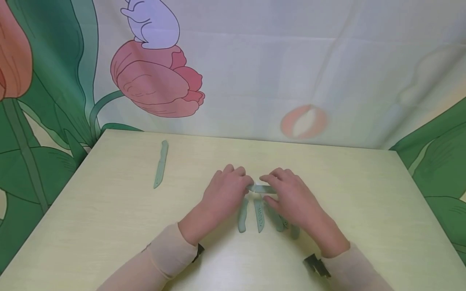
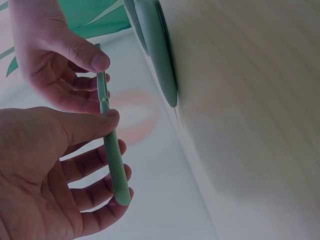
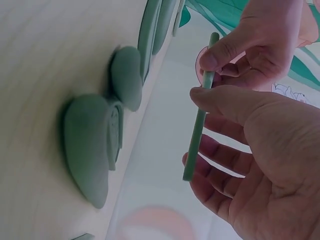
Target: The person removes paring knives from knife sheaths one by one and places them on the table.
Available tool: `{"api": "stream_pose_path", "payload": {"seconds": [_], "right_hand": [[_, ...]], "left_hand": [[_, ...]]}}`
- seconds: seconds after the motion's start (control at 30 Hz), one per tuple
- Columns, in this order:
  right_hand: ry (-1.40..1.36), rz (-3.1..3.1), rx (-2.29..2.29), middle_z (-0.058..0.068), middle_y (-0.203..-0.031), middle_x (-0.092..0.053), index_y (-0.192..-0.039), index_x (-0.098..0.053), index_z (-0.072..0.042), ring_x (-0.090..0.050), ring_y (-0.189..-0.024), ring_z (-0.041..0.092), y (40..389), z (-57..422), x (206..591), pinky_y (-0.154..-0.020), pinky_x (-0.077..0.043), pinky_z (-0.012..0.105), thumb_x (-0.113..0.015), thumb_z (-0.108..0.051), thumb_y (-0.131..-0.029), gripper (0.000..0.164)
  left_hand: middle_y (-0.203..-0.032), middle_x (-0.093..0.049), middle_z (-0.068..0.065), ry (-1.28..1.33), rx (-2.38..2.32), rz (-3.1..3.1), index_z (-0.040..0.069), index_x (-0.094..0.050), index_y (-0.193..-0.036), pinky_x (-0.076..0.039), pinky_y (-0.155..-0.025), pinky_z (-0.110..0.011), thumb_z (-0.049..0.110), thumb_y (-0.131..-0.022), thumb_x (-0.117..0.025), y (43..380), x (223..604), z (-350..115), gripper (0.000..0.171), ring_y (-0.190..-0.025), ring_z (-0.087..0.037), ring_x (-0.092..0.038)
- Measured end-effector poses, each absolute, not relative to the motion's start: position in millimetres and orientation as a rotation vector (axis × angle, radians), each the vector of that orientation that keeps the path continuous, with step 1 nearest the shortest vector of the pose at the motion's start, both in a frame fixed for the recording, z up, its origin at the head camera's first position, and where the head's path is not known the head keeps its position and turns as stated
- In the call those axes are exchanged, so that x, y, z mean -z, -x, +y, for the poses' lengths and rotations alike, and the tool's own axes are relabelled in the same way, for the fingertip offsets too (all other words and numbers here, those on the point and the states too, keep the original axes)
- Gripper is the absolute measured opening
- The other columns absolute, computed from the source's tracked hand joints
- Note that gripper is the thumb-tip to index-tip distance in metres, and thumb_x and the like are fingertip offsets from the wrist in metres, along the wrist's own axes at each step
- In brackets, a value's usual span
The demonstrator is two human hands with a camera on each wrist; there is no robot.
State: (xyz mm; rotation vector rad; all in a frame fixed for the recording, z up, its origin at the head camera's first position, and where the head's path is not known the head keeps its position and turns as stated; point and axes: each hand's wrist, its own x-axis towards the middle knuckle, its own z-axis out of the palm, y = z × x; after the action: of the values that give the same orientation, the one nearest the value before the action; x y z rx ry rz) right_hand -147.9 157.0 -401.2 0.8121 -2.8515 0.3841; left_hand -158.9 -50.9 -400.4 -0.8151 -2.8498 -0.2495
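Observation:
Over the table's middle, my left hand (image 1: 225,192) pinches a green plastic knife handle (image 2: 117,175) between thumb and fingers. Facing it, my right hand (image 1: 295,198) pinches a flat green knife blade (image 3: 195,145) with thumb and fingers. The two pieces line up end to end, their ends meeting between the thumbs. Below the hands in the head view lie another green handle (image 1: 242,216) and a green blade (image 1: 259,216) with raised lettering. More green pieces (image 1: 295,231) lie partly hidden under my right hand.
A green knife (image 1: 160,165), handle and blade in one line, lies at the far left of the pale wooden table (image 1: 109,202). Behind the table's back edge hangs a cloth (image 1: 247,81) printed with flowers and leaves. Dark straps (image 1: 316,265) show at the sleeves.

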Motion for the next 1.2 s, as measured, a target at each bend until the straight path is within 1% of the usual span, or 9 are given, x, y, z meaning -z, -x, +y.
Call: {"api": "stream_pose_path", "payload": {"seconds": [0.2, 0.63, 1.2], "right_hand": [[-0.857, -2.818, -0.359, 0.006, -0.111, -0.068, -0.122, -0.075, -0.005, -0.061, -0.094, 0.026, 145.7, 154.4, 403.3, -0.079, -0.053, 0.038, -0.089, -0.014, -0.088, 0.038], [-0.893, -2.765, -0.401, 0.003, -0.102, -0.068, -0.111, -0.078, -0.007, -0.060, -0.087, 0.023, 146.8, 155.4, 406.9, -0.075, -0.053, 0.034, -0.088, -0.009, -0.087, 0.026], [-0.910, -2.772, -0.410, 0.002, -0.100, -0.069, -0.111, -0.079, -0.009, -0.059, -0.085, 0.022, 147.6, 157.6, 405.8, -0.074, -0.052, 0.033, -0.088, -0.008, -0.087, 0.026]], "left_hand": [[-0.090, -0.065, 0.003, 0.831, 0.236, -2.845, 0.022, -0.082, -0.110, -0.043, -0.062, -0.029, 0.015, -0.093, -0.085, 155.8, 400.3, -48.9, 0.019, -0.075, -0.018, -0.048], [-0.091, -0.064, 0.003, 0.828, 0.230, -2.836, 0.023, -0.082, -0.111, -0.042, -0.061, -0.028, 0.016, -0.092, -0.085, 153.7, 401.3, -48.1, 0.020, -0.076, -0.018, -0.048], [-0.089, -0.063, 0.003, 0.827, 0.261, -2.854, 0.021, -0.082, -0.110, -0.042, -0.061, -0.028, 0.016, -0.094, -0.083, 152.3, 400.6, -47.2, 0.017, -0.076, -0.018, -0.048]]}}
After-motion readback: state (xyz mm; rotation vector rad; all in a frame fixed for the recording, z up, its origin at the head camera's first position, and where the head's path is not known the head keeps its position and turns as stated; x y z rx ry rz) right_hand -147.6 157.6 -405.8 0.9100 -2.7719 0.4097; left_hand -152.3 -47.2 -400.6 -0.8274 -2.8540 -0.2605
